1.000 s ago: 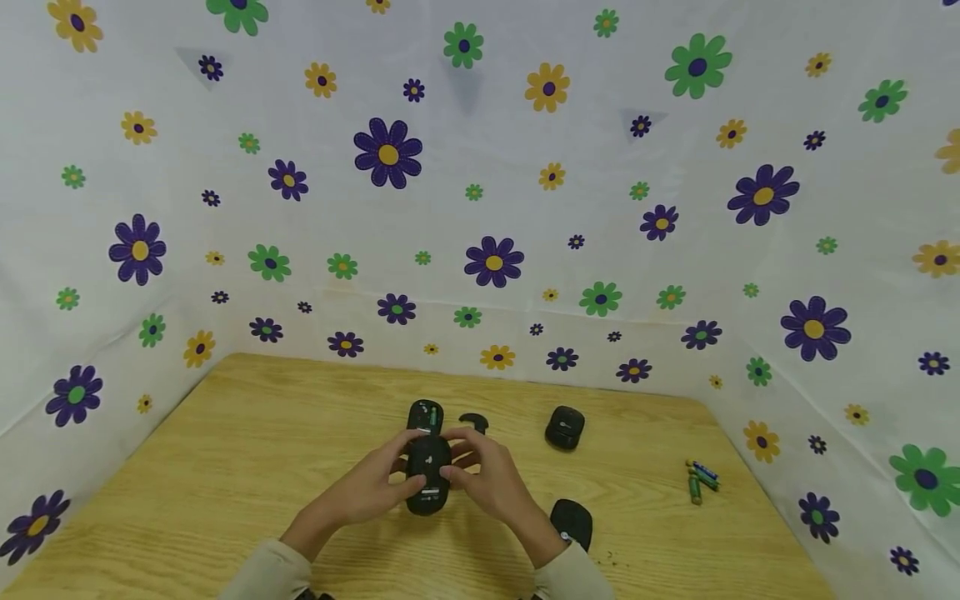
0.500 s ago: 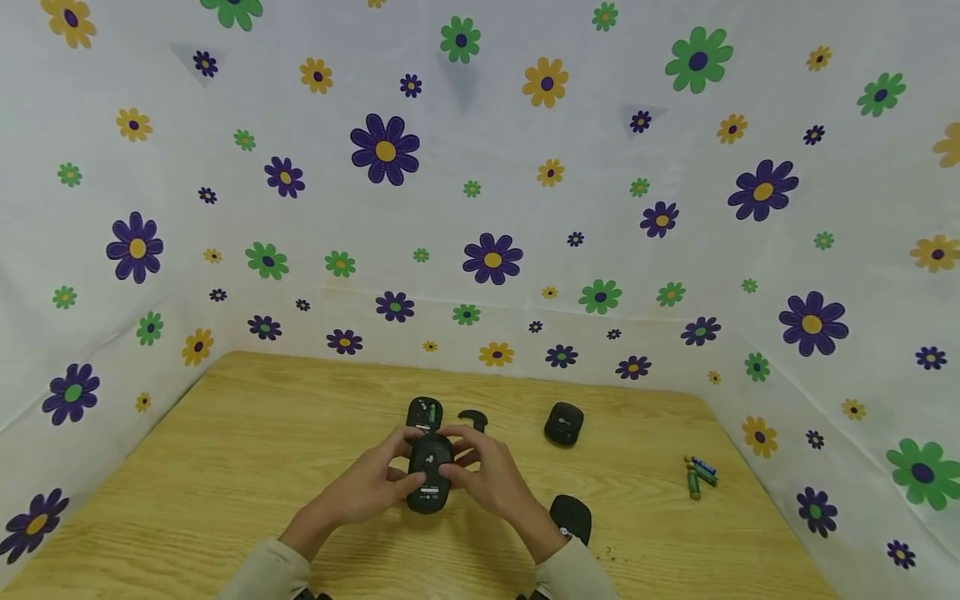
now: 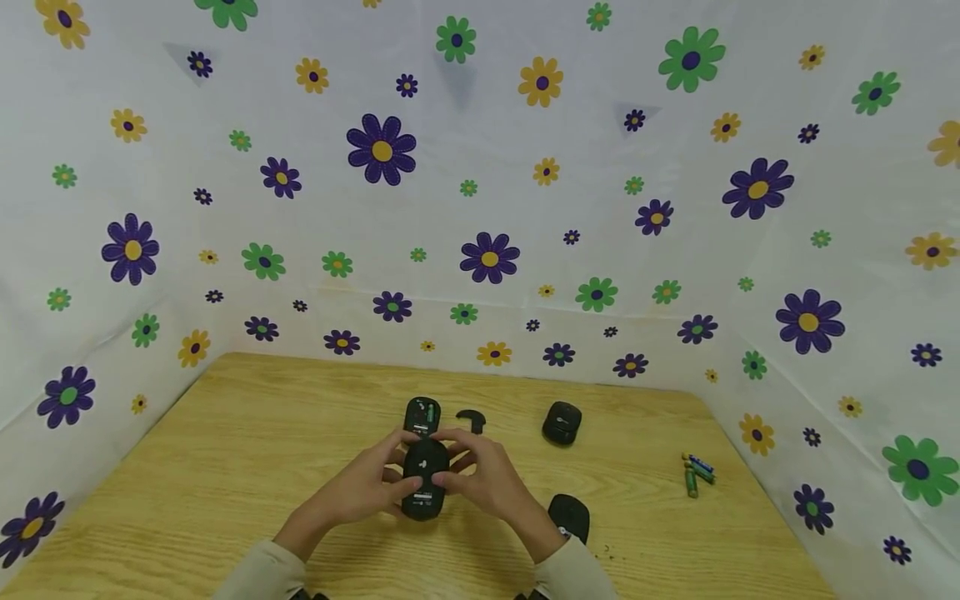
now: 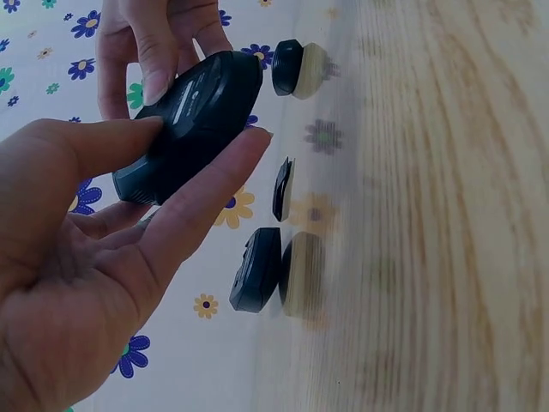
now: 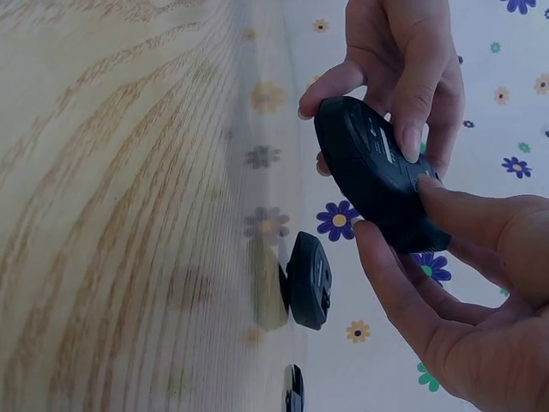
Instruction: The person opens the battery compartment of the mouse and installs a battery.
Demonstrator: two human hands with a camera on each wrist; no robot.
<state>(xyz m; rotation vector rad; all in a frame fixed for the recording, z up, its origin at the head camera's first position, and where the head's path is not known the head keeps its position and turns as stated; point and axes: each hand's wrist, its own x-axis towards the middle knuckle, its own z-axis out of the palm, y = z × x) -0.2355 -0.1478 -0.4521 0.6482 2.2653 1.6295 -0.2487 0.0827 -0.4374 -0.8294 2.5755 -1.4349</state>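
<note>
Both hands hold a black computer mouse (image 3: 425, 492) between them, its labelled underside facing up, above the table. The left hand (image 3: 360, 483) grips its left side, thumb on the underside; the right hand (image 3: 487, 479) grips the opposite side the same way. In the left wrist view the held mouse (image 4: 202, 120) is tilted. The right wrist view shows the mouse (image 5: 373, 167) between both thumbs and the fingers beneath. Just beyond the hands lies a second mouse (image 3: 422, 414), underside up, with a green battery in its open compartment. Beside it is a black curved cover piece (image 3: 474, 419).
Another black mouse (image 3: 562, 422) stands at the back right. A further black mouse (image 3: 572, 515) lies close to the right forearm. Several green and blue batteries (image 3: 697, 475) are grouped at the table's right. Flower-printed white cloth (image 3: 480, 208) encloses the wooden table (image 3: 262, 433).
The held mouse has shifted and tilted slightly while both hands keep their grip. The whole head view has drifted a little. The things on the table have stayed in place.
</note>
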